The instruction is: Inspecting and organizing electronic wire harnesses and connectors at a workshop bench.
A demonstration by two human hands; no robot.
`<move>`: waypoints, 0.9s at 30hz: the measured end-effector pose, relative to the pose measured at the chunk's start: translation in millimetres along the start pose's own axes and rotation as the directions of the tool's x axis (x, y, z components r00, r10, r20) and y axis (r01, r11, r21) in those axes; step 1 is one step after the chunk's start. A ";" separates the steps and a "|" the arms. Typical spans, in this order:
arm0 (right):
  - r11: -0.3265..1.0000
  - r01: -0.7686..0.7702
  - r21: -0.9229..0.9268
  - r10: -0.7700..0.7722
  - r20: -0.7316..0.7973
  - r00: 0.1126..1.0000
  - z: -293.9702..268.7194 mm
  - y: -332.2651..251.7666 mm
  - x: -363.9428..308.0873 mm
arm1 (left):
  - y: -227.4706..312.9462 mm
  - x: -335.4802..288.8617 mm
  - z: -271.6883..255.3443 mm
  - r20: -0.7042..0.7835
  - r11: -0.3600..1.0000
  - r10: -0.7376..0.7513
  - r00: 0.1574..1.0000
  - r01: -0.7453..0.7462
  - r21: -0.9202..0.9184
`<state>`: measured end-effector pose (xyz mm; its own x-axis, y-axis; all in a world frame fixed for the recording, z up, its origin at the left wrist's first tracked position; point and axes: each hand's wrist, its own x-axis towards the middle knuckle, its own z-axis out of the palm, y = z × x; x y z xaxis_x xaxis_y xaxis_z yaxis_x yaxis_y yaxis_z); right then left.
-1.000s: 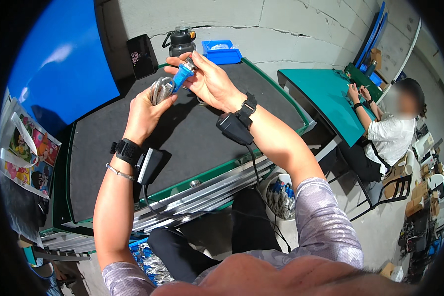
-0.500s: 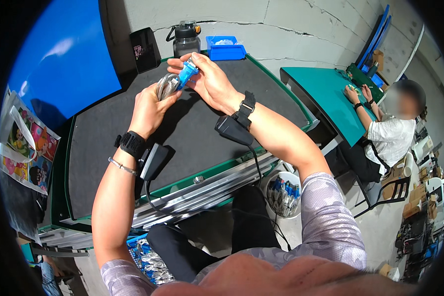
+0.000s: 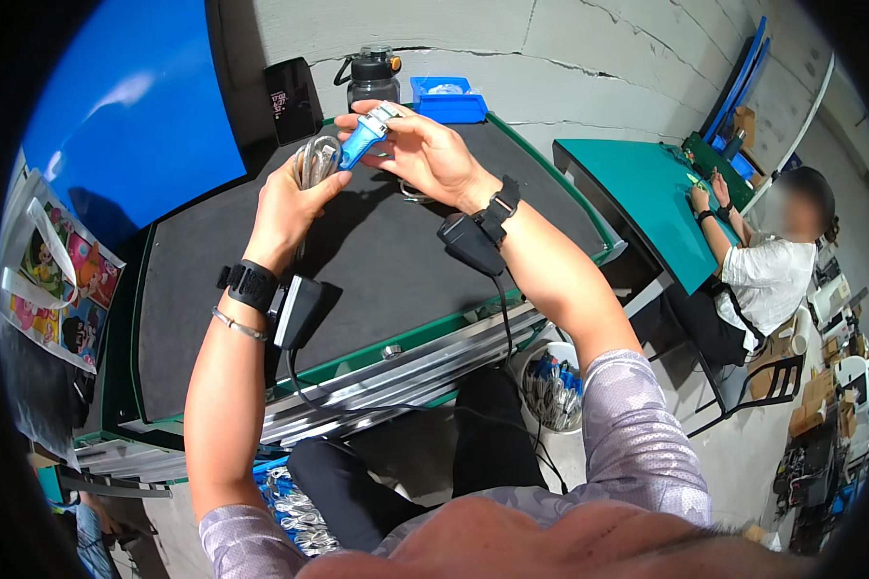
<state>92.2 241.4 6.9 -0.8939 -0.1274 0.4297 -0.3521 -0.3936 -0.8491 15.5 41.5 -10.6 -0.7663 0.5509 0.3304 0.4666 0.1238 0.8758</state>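
Hold the coiled grey cable [image 3: 317,162] clamped between thumb and fingers of the left hand [image 3: 282,205], above the dark tabletop [image 3: 381,280]. Steady the blue plug [image 3: 360,144] between both hands, right hand [image 3: 438,160] curved about its metal end (cannot tell whether pinching or just cradling), and avoid tugging where cable meets plug.

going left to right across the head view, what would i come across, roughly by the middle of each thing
Printed bag → left hand → blue connector → right hand → white bucket of cables → seated co-worker in a white top
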 end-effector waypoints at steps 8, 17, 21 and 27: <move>0.989 0.082 -0.123 -0.083 -0.008 0.996 -7.3 0.2 0.9 | -20.3 8.1 -4.2 0.054 0.977 0.208 0.977 -0.210 0.037; 0.950 -0.034 -0.310 -0.092 -0.382 0.920 -24.1 3.1 0.0 | -16.0 1.8 -4.1 0.102 0.996 0.020 0.995 -0.011 -0.091; 0.972 -0.036 -0.231 -0.057 -0.386 0.921 -23.9 2.3 -0.6 | -9.3 1.2 -4.5 0.203 0.969 -0.070 0.977 0.115 -0.220; 0.973 -0.088 -0.214 0.022 -0.297 0.955 -21.6 8.5 0.5 | -4.8 0.4 -7.6 0.277 0.862 -0.141 0.950 0.256 -0.437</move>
<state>82.8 257.6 -6.8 -0.9433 0.1403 0.3008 -0.3228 -0.1772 -0.9297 9.5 34.9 -11.9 -0.6718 0.7349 0.0928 0.0135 -0.1131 0.9935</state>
